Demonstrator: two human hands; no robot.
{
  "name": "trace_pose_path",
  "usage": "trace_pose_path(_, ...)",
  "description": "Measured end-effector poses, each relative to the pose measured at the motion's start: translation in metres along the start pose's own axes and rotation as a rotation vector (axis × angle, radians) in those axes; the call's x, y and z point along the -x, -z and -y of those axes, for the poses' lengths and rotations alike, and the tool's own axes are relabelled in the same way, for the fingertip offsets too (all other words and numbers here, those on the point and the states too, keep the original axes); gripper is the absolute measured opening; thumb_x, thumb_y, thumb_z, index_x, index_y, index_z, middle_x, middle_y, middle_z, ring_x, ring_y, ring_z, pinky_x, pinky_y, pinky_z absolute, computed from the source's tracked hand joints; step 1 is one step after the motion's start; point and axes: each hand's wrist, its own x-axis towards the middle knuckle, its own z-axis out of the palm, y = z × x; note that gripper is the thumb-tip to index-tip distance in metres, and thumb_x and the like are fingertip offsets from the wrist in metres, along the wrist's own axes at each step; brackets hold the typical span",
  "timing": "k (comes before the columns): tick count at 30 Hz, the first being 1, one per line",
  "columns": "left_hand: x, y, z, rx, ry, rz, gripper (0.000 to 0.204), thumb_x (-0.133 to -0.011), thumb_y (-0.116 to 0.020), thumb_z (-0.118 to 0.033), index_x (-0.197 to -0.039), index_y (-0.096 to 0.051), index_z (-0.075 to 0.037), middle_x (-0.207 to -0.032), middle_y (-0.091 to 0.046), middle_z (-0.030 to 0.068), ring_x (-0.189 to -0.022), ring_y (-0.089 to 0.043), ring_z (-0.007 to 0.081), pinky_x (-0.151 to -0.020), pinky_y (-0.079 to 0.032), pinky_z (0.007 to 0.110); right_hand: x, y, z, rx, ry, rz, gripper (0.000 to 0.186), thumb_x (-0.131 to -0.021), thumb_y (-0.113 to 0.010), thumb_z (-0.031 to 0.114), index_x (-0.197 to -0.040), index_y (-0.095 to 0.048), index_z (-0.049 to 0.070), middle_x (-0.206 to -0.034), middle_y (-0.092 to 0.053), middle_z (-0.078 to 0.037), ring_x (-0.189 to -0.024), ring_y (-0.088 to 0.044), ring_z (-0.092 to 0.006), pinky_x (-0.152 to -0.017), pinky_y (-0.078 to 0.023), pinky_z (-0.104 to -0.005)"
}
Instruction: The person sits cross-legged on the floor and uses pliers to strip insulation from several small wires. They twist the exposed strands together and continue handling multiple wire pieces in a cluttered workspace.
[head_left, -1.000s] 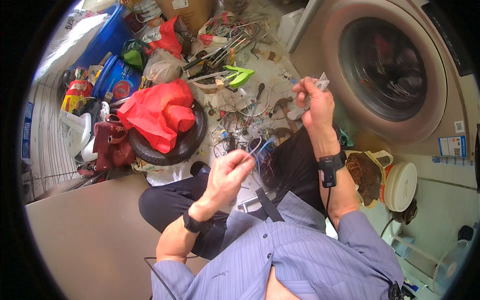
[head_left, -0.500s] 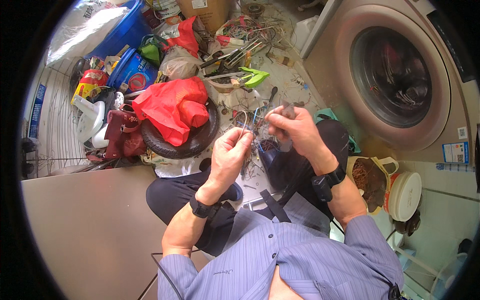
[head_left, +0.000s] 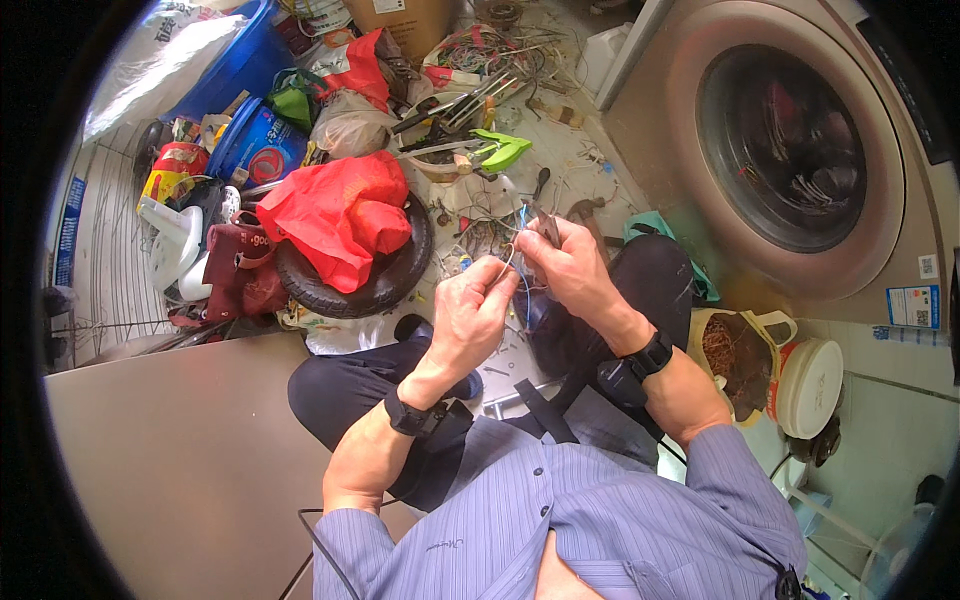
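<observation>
both hands stand closer together than in the earlier frame: the right hand (head_left: 572, 272) has shifted toward 9 o'clock, now just beside the left hand (head_left: 470, 310). left fingers pinch a thin pale wire (head_left: 512, 254), located between the hands; right fingers grip a dark tool (head_left: 547, 228), exact kind unclear. blue wire (head_left: 523, 216) shows beside the right fingertips. from the hands: black tyre (head_left: 420, 245) under red bag (head_left: 335, 220), 9 o'clock; green plastic piece (head_left: 507, 152), 12 o'clock; washing machine (head_left: 785, 150), 2 o'clock.
</observation>
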Motion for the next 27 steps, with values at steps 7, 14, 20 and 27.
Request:
trace_pose_path(7, 0.001, -0.004, -0.009, 0.035, -0.017, 0.006, 0.012, -0.093, -0.066, -0.01, -0.087, -0.066, 0.001, -0.06, -0.051, 0.007, -0.057, -0.047, 0.0095, -0.053, -0.04, 0.03, -0.016, 0.024, 0.012, -0.35, -0.094, -0.177, 0.017, -0.097, -0.068, 0.016, -0.089, -0.066, 0.002, -0.069, -0.055, 0.001, -0.055, -0.045, -0.0058, -0.048, -0.034, -0.0227)
trace_pose_path(14, 0.008, -0.002, -0.013, 0.085, -0.015, 0.063, 0.013, -0.093, -0.065, -0.01, -0.088, -0.066, 0.001, -0.062, -0.054, 0.0076, -0.056, -0.048, 0.0103, -0.053, -0.04, 0.031, -0.018, 0.042, 0.011, -0.43, -0.079, -0.271, 0.014, -0.094, -0.068, 0.013, -0.086, -0.067, 0.002, -0.067, -0.055, 0.0, -0.053, -0.046, -0.0072, -0.047, -0.035, -0.0235)
trace_pose_path(20, 0.05, 0.012, -0.036, 0.03, -0.073, 0.182, 0.014, -0.095, -0.063, -0.01, -0.088, -0.066, 0.001, -0.068, -0.062, 0.0082, -0.063, -0.057, 0.0108, -0.059, -0.046, 0.029, -0.037, 0.088, 0.034, -0.435, 0.043, -0.568, 0.013, -0.095, -0.069, 0.011, -0.086, -0.065, 0.002, -0.068, -0.056, 0.0, -0.053, -0.045, -0.008, -0.047, -0.037, -0.0265)
trace_pose_path(27, 0.035, 0.016, -0.017, 0.555, 0.256, 0.128, 0.019, -0.103, -0.06, -0.017, -0.089, -0.063, -0.004, -0.071, -0.05, -0.0092, -0.063, -0.04, -0.0001, -0.055, -0.031, 0.02, -0.02, 0.076, 0.042, -0.154, -0.041, -0.142, 0.021, -0.095, -0.072, 0.021, -0.084, -0.065, 0.004, -0.067, -0.054, 0.002, -0.053, -0.043, -0.0062, -0.049, -0.033, -0.0245)
